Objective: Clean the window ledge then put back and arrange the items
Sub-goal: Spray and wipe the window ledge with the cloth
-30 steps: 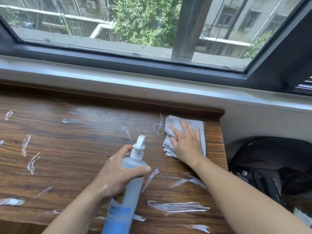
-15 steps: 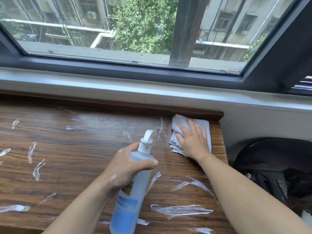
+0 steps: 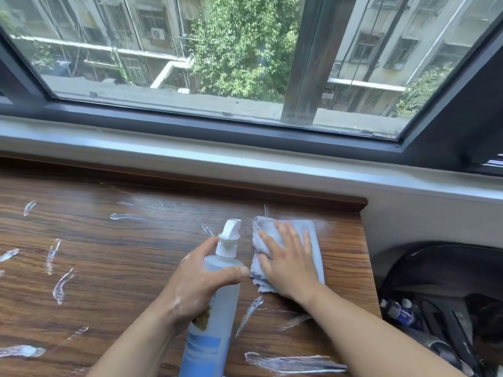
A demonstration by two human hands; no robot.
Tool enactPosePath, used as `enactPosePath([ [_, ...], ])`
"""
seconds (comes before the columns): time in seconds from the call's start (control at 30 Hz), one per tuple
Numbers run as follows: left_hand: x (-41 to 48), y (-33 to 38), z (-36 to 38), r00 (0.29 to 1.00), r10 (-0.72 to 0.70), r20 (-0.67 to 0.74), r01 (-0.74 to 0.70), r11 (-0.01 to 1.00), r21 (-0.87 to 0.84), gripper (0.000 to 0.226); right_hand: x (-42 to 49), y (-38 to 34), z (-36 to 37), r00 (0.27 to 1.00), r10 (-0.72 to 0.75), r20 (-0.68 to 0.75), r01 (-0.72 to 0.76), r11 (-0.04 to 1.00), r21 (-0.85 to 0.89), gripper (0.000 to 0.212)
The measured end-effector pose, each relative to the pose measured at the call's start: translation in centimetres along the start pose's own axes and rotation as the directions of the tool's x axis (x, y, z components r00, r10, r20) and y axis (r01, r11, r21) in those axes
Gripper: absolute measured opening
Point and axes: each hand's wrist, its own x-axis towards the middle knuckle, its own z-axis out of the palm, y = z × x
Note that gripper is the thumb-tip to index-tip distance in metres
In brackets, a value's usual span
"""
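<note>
The spray bottle [image 3: 211, 346] was found gripped in the left hand [image 3: 196, 287], fingers and thumb curled round its upper body. Just right of that hand, the cloth [image 3: 310, 229] was held flat on the wooden ledge [image 3: 122, 268] under the right hand [image 3: 288, 263], fingers straight and slightly spread. White streaks [image 3: 61, 285] were noted left of both hands.

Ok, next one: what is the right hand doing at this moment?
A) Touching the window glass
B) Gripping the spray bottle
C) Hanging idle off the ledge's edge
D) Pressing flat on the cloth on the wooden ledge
D: the right hand lies with straight fingers flat on the cloth on the wooden ledge, while the left hand grips the spray bottle.
</note>
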Motion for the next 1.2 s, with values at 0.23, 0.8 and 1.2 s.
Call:
enactPosePath([
  [0.23, -0.9, 0.0, -1.6, 0.999, -0.015, 0.028, 0.013, 0.997, 0.070, 0.065, 6.8, -2.3, -0.8, 0.977, 0.208, -0.041, -0.208, 0.978, 0.014, 0.064],
  [0.8, -1.7, -0.2, -2.6, 1.000, 0.010, 0.009, -0.011, 0.991, 0.133, 0.073, 6.0, -2.9, -1.2, 0.975, 0.211, 0.062, -0.211, 0.977, -0.010, 0.073],
  [1.2, -2.0, -0.6, -0.9, 1.000, 0.010, 0.018, -0.013, 0.985, 0.173, 0.068, 2.6, 7.1, -2.7, 0.987, 0.146, 0.063, -0.142, 0.988, -0.063, 0.082],
])
